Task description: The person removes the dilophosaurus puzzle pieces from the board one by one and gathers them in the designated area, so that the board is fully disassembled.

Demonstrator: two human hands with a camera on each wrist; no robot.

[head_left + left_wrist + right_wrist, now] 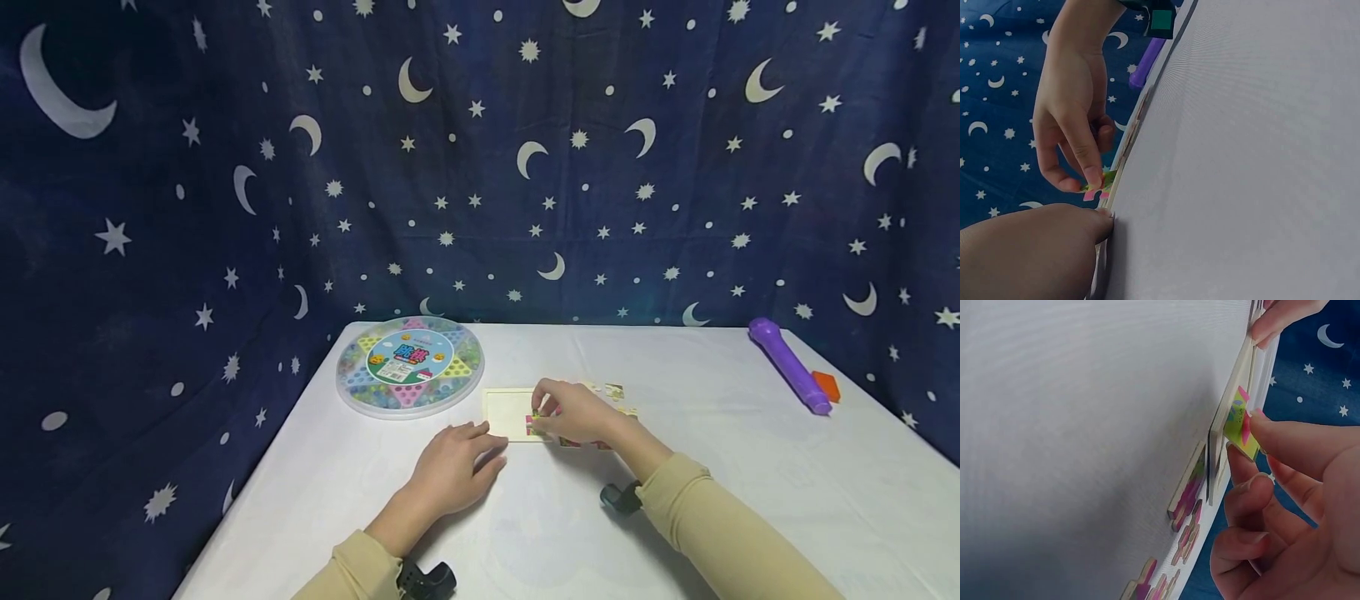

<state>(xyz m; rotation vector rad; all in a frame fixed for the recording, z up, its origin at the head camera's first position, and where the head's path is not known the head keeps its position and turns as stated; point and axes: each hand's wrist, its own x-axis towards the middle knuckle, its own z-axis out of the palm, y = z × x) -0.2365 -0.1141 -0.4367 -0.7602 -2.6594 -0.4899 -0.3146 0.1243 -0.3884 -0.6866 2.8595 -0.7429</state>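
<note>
A pale puzzle tray [504, 408] lies on the white table. My right hand [573, 412] is over its right part and pinches a green and pink puzzle piece [1240, 428] between thumb and fingers. In the right wrist view the piece is tilted against the tray's inside. My left hand [456, 468] rests at the tray's front left, fingers relaxed, with fingertips touching its edge. Loose puzzle pieces [615, 391] lie to the right of the tray, partly hidden behind my right hand and forearm.
A round, clear-lidded Chinese checkers box [408, 392] lies at the back left. At the back right are a purple microphone-shaped tube [789, 367] and an orange block [827, 387]. A dark blue curtain [480, 167] with moons and stars hangs behind the table.
</note>
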